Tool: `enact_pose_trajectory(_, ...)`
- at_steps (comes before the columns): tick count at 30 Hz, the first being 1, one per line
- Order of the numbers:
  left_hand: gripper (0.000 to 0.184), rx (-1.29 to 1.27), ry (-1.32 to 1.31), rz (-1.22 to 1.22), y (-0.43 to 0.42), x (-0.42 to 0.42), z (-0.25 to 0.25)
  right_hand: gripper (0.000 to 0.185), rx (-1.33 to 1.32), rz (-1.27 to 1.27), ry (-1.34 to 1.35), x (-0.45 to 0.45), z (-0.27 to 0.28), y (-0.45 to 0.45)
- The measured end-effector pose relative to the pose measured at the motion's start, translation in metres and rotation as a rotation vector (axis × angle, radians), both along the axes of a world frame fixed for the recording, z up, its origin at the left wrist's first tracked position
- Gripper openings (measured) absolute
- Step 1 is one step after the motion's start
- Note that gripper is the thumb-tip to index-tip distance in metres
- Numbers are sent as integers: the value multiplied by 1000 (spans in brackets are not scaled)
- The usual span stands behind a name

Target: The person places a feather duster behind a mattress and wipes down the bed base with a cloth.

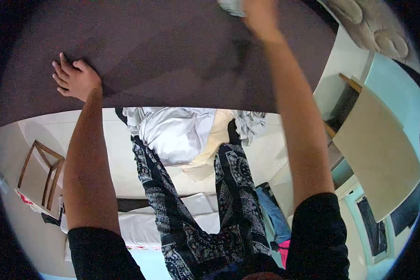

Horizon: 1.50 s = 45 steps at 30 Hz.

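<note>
A wide dark brown surface (pixel 163 56) fills the upper part of the view. On its left side my left hand (pixel 77 78) lies flat with the fingers spread and nothing in it. Near the top edge my right hand (pixel 261 16) is on a light grey-white cloth (pixel 232 6), which shows beyond the fingers on the left. That hand is slightly blurred and partly cut off by the frame.
White and cream cloths (pixel 172 133) lie on the pale floor below the dark surface, by my feet. A beige board (pixel 378 144) stands at right. Left is a wooden frame (pixel 42 172). A patterned cushioned item (pixel 382 28) is top right.
</note>
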<state>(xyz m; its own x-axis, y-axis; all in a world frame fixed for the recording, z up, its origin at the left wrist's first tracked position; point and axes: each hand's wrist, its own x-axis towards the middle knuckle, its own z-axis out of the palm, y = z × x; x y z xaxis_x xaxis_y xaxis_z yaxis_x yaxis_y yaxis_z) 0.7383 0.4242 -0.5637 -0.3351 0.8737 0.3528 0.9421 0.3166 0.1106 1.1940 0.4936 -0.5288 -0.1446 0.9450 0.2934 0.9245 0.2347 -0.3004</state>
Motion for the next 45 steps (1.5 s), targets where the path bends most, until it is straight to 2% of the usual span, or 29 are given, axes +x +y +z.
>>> enact_pose_trajectory(2, 53, 29, -8, 8, 0, 4, 1, 46, 81, -260, -130, 102, -6, -55)
enact_pose_trajectory(3, 53, 25, -15, 14, 0, 6, 3, 54, 48, -413, -40, 156, -16, -80)
enact_pose_trajectory(4, 53, 20, -21, 17, 1, 8, 5, 55, 13, -575, -226, 202, -26, -112)
enact_pose_trajectory(5, 53, 14, -26, 18, 1, 8, 6, 56, -66, -702, -77, 268, -44, -146)
enact_pose_trajectory(7, 54, -8, -40, 20, 0, 7, 8, 55, -252, -1385, 5, 273, -32, -179)
enact_pose_trajectory(10, 54, -8, -57, 19, 1, 8, 8, 68, -320, -1390, -213, 211, -29, -158)
enact_pose_trajectory(12, 56, -38, -63, 17, 1, 9, 9, 52, 12, -937, -184, 166, -69, -140)
enact_pose_trajectory(13, 56, -54, -64, 13, 0, 9, 9, 46, 259, -695, -2, 96, -67, -116)
enact_pose_trajectory(14, 56, -52, -59, 14, 1, 9, 9, 46, 128, -640, 121, 2, -5, -94)
enact_pose_trajectory(17, 56, -50, -49, 8, 0, 8, 9, 47, -44, -280, 75, -134, 4, -92)
enact_pose_trajectory(18, 56, -45, -48, 2, 0, 8, 9, 51, -144, -125, 287, -166, 4, -107)
enact_pose_trajectory(19, 56, -41, -47, -3, 0, 8, 8, 46, -164, 22, 244, -192, 7, -112)
enact_pose_trajectory(21, 56, -53, -61, 4, 0, 12, 10, 43, -187, 254, 296, -218, 9, -136)
enact_pose_trajectory(24, 57, -55, -63, 3, 0, 10, 10, 44, -266, 574, 297, -172, 21, -166)
enact_pose_trajectory(25, 57, -47, -62, -4, 0, 9, 9, 43, -355, 524, 271, -145, 21, -176)
enact_pose_trajectory(26, 57, -41, -58, -11, 0, 9, 8, 43, -479, 312, 247, -115, 20, -187)
enact_pose_trajectory(27, 57, -36, -56, -14, -1, 8, 7, 41, -722, -110, 279, -83, 38, -194)
enact_pose_trajectory(29, 54, -5, -20, -5, -1, 9, 6, 51, -265, -266, -129, 9, 21, -250)
enact_pose_trajectory(30, 54, -4, -28, -1, 0, 12, 9, 63, -70, -552, 339, 32, 15, -260)
enact_pose_trajectory(31, 54, -2, -39, 3, 1, 14, 10, 52, -13, -684, 100, 86, 0, -294)
enact_pose_trajectory(32, 54, -1, -44, 3, 1, 16, 9, 51, 42, -797, -8, 119, -13, -331)
enact_pose_trajectory(35, 54, 2, -46, 14, 2, 12, 11, 43, 13, -1011, -358, 137, -7, -363)
enact_pose_trajectory(36, 54, -5, -45, 14, 1, 12, 10, 35, -87, -1212, -257, 131, -13, -359)
enact_pose_trajectory(37, 54, -10, -44, 13, 0, 13, 10, 40, -5, -1284, 166, 107, -5, -333)
enact_pose_trajectory(38, 55, 9, -63, 7, 0, 12, 9, 45, 79, -1320, 596, 80, -4, -309)
enact_pose_trajectory(39, 55, 3, -62, 13, 0, 12, 9, 45, 83, -1175, 588, 48, -3, -288)
enact_pose_trajectory(41, 55, -3, -58, 14, 1, 12, 9, 46, 18, -751, 161, -39, 9, -245)
enact_pose_trajectory(42, 54, -3, -51, 17, 1, 11, 8, 48, -11, -592, 72, -83, 13, -228)
enact_pose_trajectory(45, 54, -9, -42, 21, 1, 10, 6, 55, -272, -367, 124, -197, 20, -187)
